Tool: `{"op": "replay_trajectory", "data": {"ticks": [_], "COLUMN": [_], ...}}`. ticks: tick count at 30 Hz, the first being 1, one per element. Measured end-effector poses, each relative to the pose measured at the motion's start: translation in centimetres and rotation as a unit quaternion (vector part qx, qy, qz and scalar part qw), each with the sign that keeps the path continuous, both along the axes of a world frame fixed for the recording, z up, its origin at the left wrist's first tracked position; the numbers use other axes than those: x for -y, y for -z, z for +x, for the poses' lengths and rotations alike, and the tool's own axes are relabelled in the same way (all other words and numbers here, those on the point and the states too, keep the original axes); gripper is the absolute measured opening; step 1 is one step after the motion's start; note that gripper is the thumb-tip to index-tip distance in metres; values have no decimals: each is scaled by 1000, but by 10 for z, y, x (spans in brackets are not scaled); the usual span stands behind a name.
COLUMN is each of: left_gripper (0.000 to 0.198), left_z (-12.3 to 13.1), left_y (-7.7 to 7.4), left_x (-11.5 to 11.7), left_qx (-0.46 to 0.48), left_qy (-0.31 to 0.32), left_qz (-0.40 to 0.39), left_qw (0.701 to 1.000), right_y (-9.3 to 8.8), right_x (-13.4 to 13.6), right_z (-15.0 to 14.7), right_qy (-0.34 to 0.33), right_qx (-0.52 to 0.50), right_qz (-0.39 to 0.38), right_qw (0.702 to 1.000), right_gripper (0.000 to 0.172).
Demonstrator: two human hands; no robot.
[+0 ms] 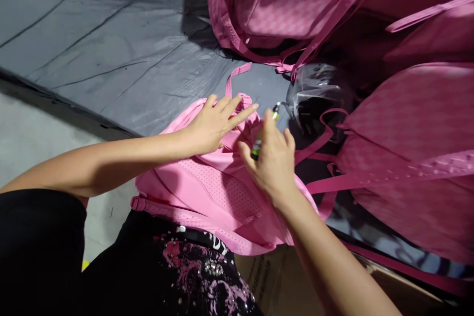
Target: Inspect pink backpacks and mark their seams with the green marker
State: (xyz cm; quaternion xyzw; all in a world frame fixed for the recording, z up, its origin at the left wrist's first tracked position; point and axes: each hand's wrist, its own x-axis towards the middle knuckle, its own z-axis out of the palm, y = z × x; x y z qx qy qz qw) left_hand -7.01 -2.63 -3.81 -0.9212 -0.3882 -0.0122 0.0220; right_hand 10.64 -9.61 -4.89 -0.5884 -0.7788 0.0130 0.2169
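A pink backpack (225,192) lies against my body at the table's edge, its dotted back panel and a shoulder strap facing up. My left hand (213,126) rests on its far part with the fingers spread, and holds nothing. Just to the right, over the same backpack, my right hand (272,160) is closed around a slim green and black pen-like tool (256,148). The tool's pale tip points away from me. A loose pink strap end (239,73) sticks up beyond my left fingers. Both hands hide part of the backpack.
More pink checkered backpacks lie at the far side (281,5) and on the right (411,158), with straps trailing toward me. Clear plastic (318,89) sits between them. A grey sheet covers the table (122,54). Below its edge is a cardboard box (274,281).
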Motion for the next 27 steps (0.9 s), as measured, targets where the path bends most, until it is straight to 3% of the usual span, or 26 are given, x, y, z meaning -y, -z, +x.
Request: {"op": "replay_trajectory", "data": {"ticks": [3,6,8,11,15,27], "left_gripper": [99,97,94,90,91,90], "left_z": [0,0,0,0,0,0], "left_y": [1,1,1,0,-4,-9], "left_x": [0,0,1,2,5,2], "left_qx": [4,4,2,1,12,1], "left_qy": [2,2,-2,-6,-30,-28], "left_qz": [-5,-5,-2,3,15,-39], "left_qw": [1000,1000,1000,1000,999,999], "right_y": [-18,-32,-36,-39,-43,-41], "right_x": [25,35,27,2,-20,-9], "right_z": [21,32,31,19,7,13], "right_qy": [-37,-52,-53,-64,-101,-150], "right_qx": [-140,-227,-260,-281,-228,-132], "right_qz": [-19,-134,-211,-292,-372,-291], "right_qw": [989,963,941,912,894,936], "right_gripper": [76,59,48,47,35,31]}}
